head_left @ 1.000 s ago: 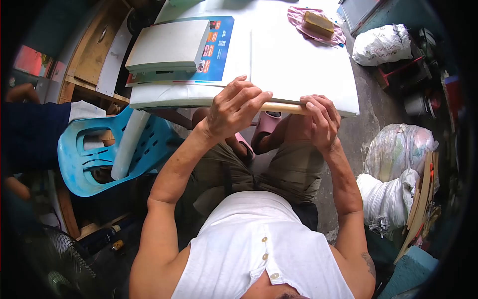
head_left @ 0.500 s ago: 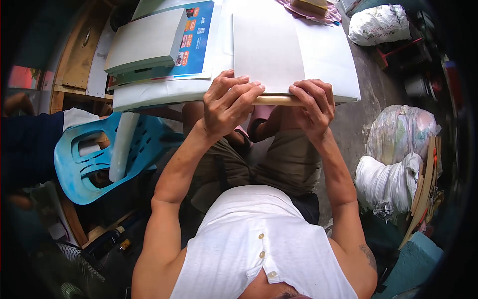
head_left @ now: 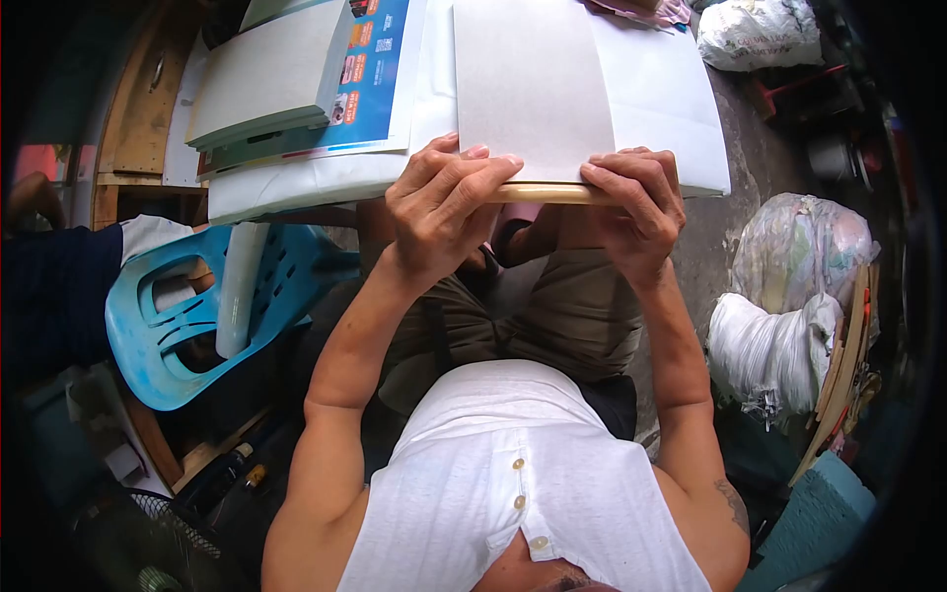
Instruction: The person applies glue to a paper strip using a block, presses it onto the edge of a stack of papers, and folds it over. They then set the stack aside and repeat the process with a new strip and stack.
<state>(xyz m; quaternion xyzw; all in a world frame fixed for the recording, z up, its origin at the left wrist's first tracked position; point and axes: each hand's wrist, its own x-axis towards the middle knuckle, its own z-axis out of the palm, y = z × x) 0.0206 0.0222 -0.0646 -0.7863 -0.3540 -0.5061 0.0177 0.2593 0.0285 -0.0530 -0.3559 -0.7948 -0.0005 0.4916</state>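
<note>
A light grey sheet or board (head_left: 533,94) lies on the white-covered table (head_left: 666,128), its near edge by the table's front. Along that edge runs a pale wooden strip (head_left: 552,193). My left hand (head_left: 446,197) is curled over the near left corner, fingertips on the sheet. At the near right corner my right hand (head_left: 641,197) is curled the same way. The fingers of both hands pinch the near edge; my thumbs are hidden below it. Whether they grip the sheet, the strip or both is unclear.
A thick stack of grey sheets (head_left: 266,79) sits on a blue printed sheet (head_left: 380,94) at the table's left. A pink cloth (head_left: 663,14) lies at the back. Left of my legs is a blue plastic chair (head_left: 178,370); white bundles (head_left: 769,345) stand right. A person's dark clothing (head_left: 59,286) shows far left.
The view has shifted slightly, so the table and stack appear a little further left and closer. Both hands keep the same hold at the sheet's near edge, now a little further apart.
</note>
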